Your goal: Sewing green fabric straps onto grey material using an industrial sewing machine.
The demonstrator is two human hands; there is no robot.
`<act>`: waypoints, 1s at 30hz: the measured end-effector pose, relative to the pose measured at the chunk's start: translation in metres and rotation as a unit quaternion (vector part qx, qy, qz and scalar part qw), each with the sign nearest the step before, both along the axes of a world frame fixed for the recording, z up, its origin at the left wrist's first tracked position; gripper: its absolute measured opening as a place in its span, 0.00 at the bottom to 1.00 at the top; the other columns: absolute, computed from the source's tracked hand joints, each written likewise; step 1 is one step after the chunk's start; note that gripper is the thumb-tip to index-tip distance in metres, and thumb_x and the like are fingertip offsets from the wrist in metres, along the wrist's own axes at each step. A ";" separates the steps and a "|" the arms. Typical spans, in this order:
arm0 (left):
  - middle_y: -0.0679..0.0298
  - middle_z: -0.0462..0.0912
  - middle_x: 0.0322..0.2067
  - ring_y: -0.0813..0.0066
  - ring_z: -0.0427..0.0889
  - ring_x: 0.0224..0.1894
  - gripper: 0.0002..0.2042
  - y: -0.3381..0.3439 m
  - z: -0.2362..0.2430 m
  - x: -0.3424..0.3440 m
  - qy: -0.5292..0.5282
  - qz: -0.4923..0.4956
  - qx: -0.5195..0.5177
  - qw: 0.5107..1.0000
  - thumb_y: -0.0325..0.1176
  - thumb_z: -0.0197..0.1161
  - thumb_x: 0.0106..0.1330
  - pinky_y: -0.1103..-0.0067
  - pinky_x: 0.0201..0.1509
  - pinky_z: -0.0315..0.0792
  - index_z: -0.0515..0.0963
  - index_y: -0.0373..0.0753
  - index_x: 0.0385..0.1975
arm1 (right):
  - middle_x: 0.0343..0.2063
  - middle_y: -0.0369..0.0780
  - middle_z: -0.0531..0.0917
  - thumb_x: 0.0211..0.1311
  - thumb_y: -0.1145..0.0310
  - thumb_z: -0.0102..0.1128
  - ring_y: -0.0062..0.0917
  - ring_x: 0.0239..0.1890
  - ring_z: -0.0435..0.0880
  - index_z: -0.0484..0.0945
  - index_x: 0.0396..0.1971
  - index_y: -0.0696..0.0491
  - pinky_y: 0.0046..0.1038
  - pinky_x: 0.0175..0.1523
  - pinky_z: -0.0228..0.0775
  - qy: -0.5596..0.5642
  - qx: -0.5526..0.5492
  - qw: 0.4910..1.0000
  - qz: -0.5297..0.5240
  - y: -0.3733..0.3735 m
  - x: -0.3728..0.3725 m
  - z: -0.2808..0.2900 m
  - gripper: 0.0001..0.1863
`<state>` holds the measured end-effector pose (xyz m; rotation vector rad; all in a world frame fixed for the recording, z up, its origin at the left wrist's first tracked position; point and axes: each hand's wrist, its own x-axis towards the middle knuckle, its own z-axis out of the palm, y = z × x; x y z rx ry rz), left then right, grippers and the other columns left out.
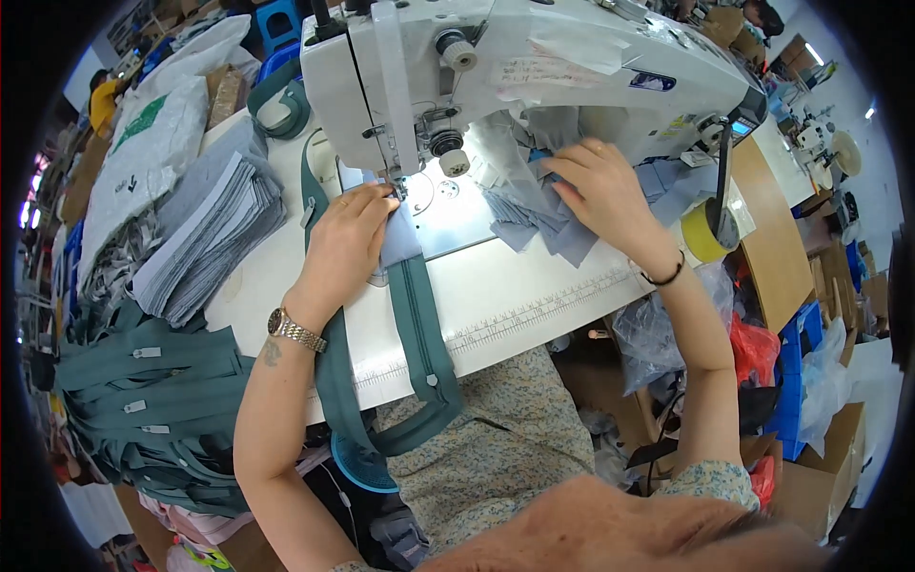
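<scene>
My left hand (351,234) is at the needle of a white sewing machine (534,71), its fingers pressed together on a light grey fabric piece (400,238) beside the presser foot (399,191). That piece lies over the end of a dark green zipper strip (416,319), which loops off the table's front edge and back up under my left forearm. To the right, my right hand (602,191) is over a loose heap of grey fabric pieces (534,221), thumb and fingers apart. A small blue bit shows by its fingertips; I see nothing clearly held.
A thick stack of grey cut pieces (205,238) sits on the left, with a pile of green zipper strips (152,400) below it. A yellow tape roll (703,231) stands at the right. Along the table's front edge runs a printed ruler (534,310).
</scene>
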<state>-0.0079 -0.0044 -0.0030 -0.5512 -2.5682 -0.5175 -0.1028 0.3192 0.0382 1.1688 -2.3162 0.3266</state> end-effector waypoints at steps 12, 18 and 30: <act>0.56 0.84 0.43 0.58 0.83 0.47 0.10 0.007 0.016 0.013 0.085 -0.056 0.026 0.994 0.27 0.66 0.61 0.68 0.49 0.78 0.80 0.36 0.42 | 0.34 0.35 0.80 0.49 0.75 0.61 0.30 0.38 0.79 0.83 0.35 0.54 0.32 0.45 0.68 0.148 0.094 0.984 -0.042 -0.024 0.056 0.031 0.11; 0.63 0.80 0.30 0.66 0.82 0.36 0.09 0.022 0.008 0.015 0.166 -0.105 -0.006 0.980 0.25 0.66 0.54 0.74 0.37 0.78 0.78 0.38 0.36 | 0.25 0.36 0.77 0.47 0.73 0.63 0.29 0.32 0.79 0.79 0.25 0.53 0.31 0.41 0.70 0.080 0.079 0.985 0.131 -0.100 0.051 -0.003 0.03; 0.61 0.81 0.40 0.64 0.83 0.42 0.13 0.002 0.007 0.010 0.069 -0.056 -0.085 0.992 0.26 0.64 0.53 0.74 0.43 0.80 0.79 0.37 0.39 | 0.46 0.37 0.81 0.43 0.72 0.72 0.32 0.48 0.80 0.81 0.42 0.54 0.36 0.57 0.73 -0.084 -0.004 0.943 0.321 -0.098 0.035 -0.027 0.21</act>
